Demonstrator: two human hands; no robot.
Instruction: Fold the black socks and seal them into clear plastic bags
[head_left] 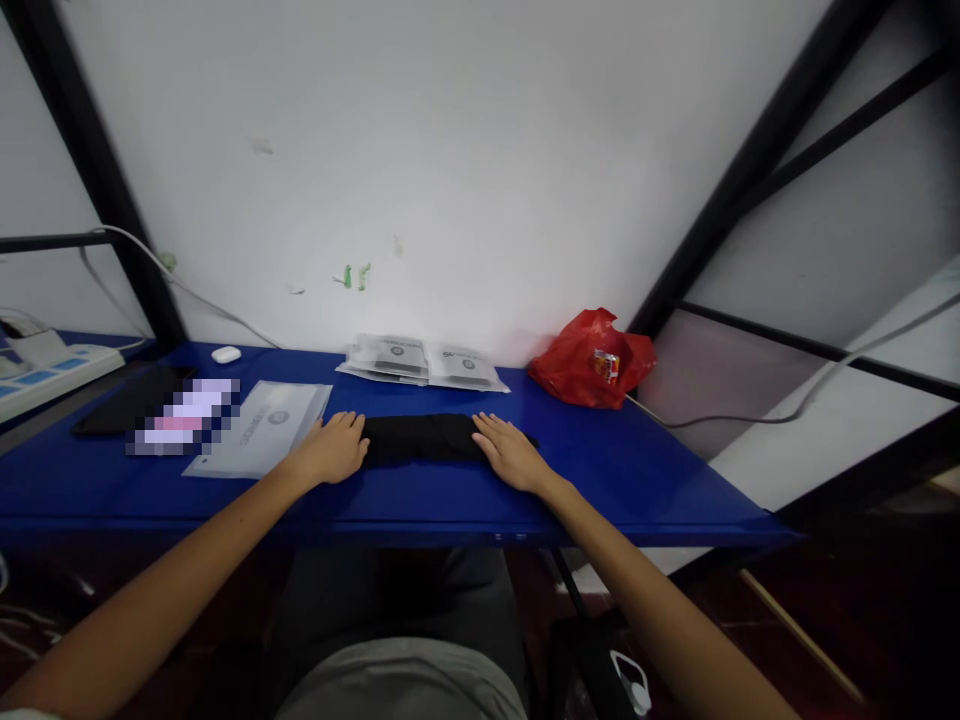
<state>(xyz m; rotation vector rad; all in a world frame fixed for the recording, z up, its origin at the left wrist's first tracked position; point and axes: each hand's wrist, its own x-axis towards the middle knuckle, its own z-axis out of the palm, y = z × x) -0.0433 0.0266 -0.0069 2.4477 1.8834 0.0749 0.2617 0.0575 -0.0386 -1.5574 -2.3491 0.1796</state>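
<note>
A long strip of folded black cloth (424, 438) lies flat on the blue table (622, 480) in front of me. My left hand (335, 447) rests on its left end, palm down with the fingers stretched out. At the opposite end, my right hand (511, 452) lies on the cloth with its fingers extended. Just left of my left hand is a flat, frosted plastic bag (262, 432) with printed lettering and a round logo. Behind the cloth, against the wall, sit frosted packets (386, 358) with the same kind of print.
A crumpled red plastic bag (581, 360) stands at the back right. To the left are a white earbud case (226, 354), a black tablet-like device (112, 405), a blurred-out phone-like object (184, 418) and a power strip (67, 375). Dark metal posts (720, 215) frame the table.
</note>
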